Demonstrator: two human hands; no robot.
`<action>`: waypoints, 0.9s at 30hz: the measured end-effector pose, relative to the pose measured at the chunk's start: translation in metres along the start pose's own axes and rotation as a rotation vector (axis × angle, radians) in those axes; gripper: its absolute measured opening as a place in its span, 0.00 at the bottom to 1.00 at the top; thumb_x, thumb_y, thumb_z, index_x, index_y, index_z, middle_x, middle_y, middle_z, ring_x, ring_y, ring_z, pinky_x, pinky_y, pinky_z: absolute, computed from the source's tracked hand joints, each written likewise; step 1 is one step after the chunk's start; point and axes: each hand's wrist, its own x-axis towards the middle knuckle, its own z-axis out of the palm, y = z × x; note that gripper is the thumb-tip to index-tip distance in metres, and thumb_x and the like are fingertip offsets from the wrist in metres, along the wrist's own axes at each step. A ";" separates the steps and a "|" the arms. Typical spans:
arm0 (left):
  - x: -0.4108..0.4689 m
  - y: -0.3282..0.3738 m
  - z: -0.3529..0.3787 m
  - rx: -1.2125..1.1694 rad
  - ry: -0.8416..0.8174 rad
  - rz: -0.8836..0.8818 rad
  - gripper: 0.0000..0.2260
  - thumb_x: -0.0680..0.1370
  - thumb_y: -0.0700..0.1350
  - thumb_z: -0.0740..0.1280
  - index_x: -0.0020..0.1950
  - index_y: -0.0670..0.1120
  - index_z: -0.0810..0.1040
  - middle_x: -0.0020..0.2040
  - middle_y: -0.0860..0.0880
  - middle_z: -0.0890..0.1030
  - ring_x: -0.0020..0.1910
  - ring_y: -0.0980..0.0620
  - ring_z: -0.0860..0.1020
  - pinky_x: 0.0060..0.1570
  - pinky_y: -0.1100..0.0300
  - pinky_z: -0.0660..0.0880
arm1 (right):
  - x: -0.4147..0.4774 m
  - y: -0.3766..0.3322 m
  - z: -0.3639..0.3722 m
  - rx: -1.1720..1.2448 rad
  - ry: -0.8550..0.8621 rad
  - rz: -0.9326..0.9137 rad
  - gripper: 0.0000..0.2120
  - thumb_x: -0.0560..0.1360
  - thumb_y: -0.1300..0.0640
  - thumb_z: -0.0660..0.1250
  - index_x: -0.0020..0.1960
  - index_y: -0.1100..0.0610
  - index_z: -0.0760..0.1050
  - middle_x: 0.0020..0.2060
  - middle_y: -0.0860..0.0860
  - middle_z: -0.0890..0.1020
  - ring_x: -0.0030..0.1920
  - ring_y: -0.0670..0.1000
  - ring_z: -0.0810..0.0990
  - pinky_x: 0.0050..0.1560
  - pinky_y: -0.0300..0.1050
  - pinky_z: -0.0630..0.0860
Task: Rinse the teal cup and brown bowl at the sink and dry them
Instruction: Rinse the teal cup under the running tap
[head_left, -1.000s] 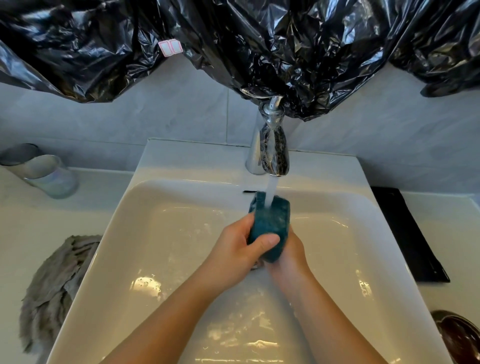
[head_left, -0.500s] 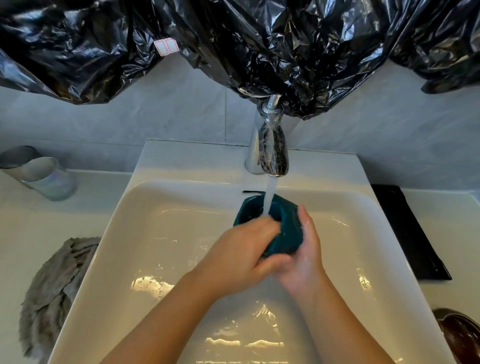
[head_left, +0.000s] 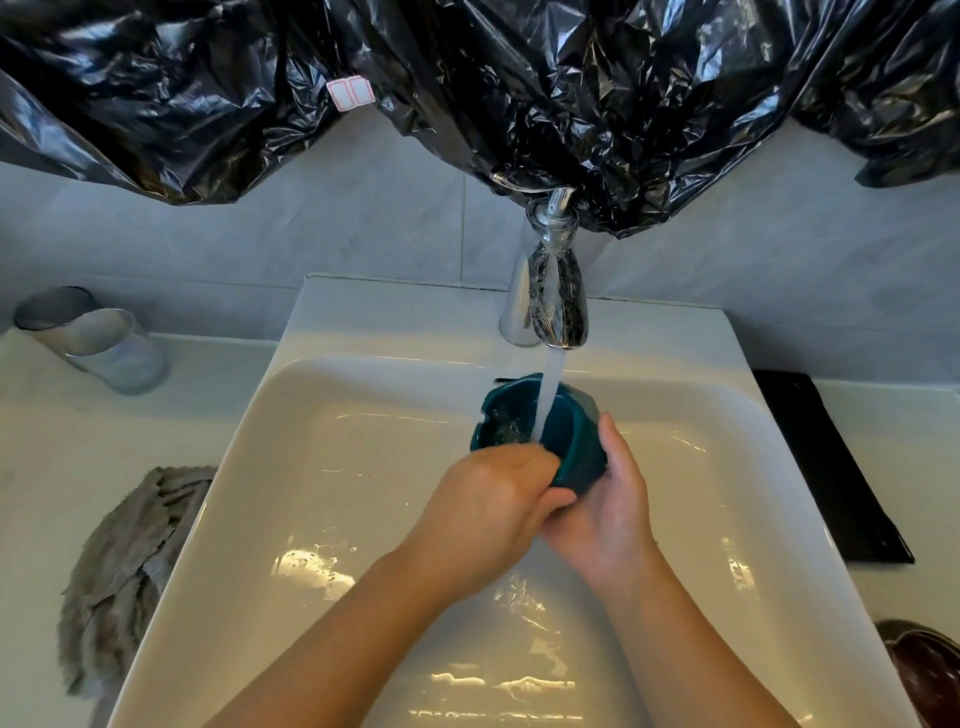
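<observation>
The teal cup (head_left: 576, 441) is held over the white sink (head_left: 311, 441), mouth up and tilted toward the tap, with the water stream running into it. My right hand (head_left: 613, 514) cups its underside and right wall. My left hand (head_left: 493, 504) grips the near rim, its fingertips reaching inside the cup. The brown bowl (head_left: 924, 670) sits on the counter at the bottom right, partly cut off by the frame edge.
The chrome tap (head_left: 550, 296) runs at the back of the basin. A grey cloth (head_left: 119, 571) lies on the left counter, a clear glass (head_left: 93, 338) behind it. A black mat (head_left: 831, 467) lies right of the sink. Black plastic sheeting (head_left: 467, 78) hangs overhead.
The cup has turned from its side to mouth-up under the stream. My left hand moved from the cup's outside to its rim, fingers going inside; my right hand shifted to the cup's right side.
</observation>
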 end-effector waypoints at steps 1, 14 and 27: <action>0.001 0.006 0.001 -0.066 0.030 -0.045 0.16 0.79 0.54 0.55 0.44 0.44 0.74 0.40 0.49 0.77 0.36 0.51 0.75 0.36 0.57 0.73 | -0.001 0.003 0.001 -0.003 -0.016 -0.028 0.32 0.69 0.38 0.69 0.64 0.60 0.79 0.60 0.61 0.81 0.61 0.60 0.79 0.64 0.55 0.74; 0.002 -0.013 0.003 0.005 -0.081 -0.010 0.08 0.80 0.47 0.61 0.47 0.43 0.73 0.44 0.49 0.76 0.41 0.51 0.73 0.41 0.57 0.73 | 0.001 -0.004 0.006 -0.008 0.000 0.047 0.27 0.75 0.39 0.59 0.62 0.57 0.80 0.59 0.61 0.82 0.56 0.58 0.83 0.47 0.51 0.81; 0.006 -0.008 0.003 -0.321 0.068 -0.138 0.10 0.78 0.48 0.59 0.42 0.43 0.72 0.38 0.53 0.73 0.36 0.54 0.71 0.38 0.57 0.70 | -0.002 0.006 0.008 -0.085 -0.023 -0.130 0.23 0.76 0.42 0.63 0.63 0.57 0.79 0.57 0.58 0.82 0.59 0.55 0.81 0.55 0.48 0.79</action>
